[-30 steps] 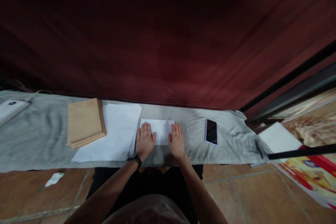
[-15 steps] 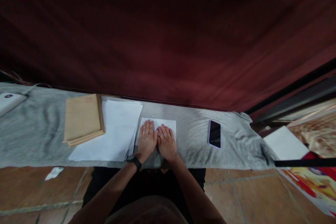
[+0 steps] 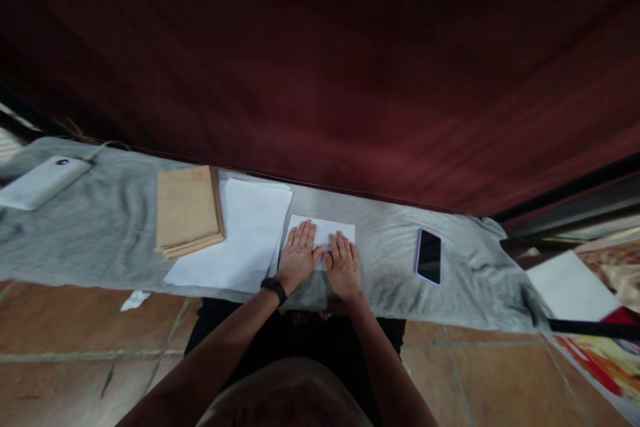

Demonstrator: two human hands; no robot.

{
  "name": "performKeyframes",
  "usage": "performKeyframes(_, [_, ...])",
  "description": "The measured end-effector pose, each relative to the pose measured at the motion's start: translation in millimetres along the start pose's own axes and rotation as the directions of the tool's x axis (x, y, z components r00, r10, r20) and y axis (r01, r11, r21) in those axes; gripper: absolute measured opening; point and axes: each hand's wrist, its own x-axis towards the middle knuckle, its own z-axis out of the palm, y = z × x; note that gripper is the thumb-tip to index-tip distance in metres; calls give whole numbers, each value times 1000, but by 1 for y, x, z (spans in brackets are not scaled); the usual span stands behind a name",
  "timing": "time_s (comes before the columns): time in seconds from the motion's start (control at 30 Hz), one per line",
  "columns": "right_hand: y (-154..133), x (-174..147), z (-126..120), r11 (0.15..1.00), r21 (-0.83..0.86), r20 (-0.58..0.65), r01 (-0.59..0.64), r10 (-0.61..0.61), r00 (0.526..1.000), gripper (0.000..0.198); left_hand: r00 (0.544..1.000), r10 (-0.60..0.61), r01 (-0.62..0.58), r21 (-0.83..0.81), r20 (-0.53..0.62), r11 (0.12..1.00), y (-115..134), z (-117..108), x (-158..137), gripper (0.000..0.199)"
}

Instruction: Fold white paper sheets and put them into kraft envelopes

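A small white sheet of paper (image 3: 324, 232), perhaps folded, lies on the grey cloth in front of me. My left hand (image 3: 299, 257) rests flat on its left part, fingers stretched out, with a dark band on the wrist. On the right part of the paper lies my right hand (image 3: 343, 267), also flat and open. The two thumbs nearly meet at the middle. Both palms hide the paper's near half. Just left of my left hand is a stack of larger white sheets (image 3: 253, 233), and brown envelopes (image 3: 186, 207) are piled on its left side.
A phone (image 3: 429, 257) lies to the right on the grey cloth (image 3: 385, 227). At the far left sits a white device (image 3: 45, 183) with a cable. A dark red surface (image 3: 320, 80) rises behind the cloth. A white panel (image 3: 573, 285) stands beyond the right end.
The camera view has shifted, so things on the cloth appear farther right. My hands have moved slightly apart on the small paper, both still flat.
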Motion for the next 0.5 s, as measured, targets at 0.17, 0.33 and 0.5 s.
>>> performKeyframes(0.17, [25, -12, -4, 999, -32, -20, -13, 13, 1000, 55, 999, 30, -31, 15, 18, 999, -3, -3, -4, 65])
performKeyframes(0.33, [41, -16, -10, 996, -49, -32, -72, 71, 997, 55, 999, 32, -32, 22, 22, 999, -1, 0, -4, 65])
performKeyframes(0.5, [19, 2, -8, 998, 47, -62, -45, 47, 997, 52, 999, 20, -21, 15, 27, 1000, 1, -1, -4, 65])
